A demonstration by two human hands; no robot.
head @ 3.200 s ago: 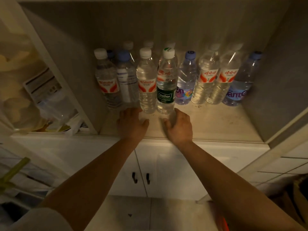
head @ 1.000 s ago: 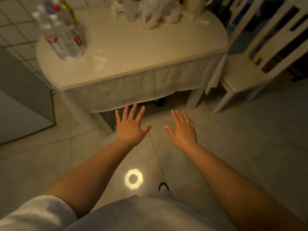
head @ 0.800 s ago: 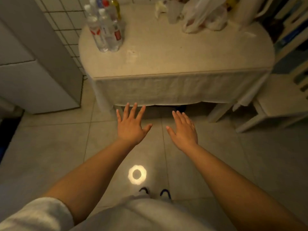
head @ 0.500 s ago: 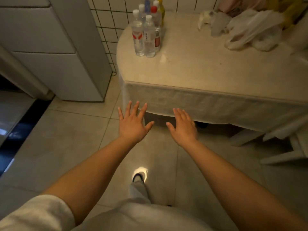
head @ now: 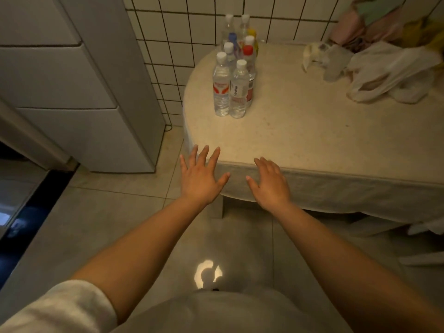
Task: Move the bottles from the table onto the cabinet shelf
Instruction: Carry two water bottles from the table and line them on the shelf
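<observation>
The front bottles [head: 230,90] hide most of the bottles behind them [head: 237,32]. The plastic bags [head: 389,70] and table [head: 312,131] run off the right edge.

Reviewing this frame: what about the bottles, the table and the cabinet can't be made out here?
- Bottles, head view: the rear ones are hidden behind the front two, so the count is unclear.
- Cabinet shelf: out of frame.
- Table: its right side is cut off by the picture edge.
- Plastic bags: contents hidden by crumpled plastic.
- Left hand and right hand: open, palms hidden.
</observation>
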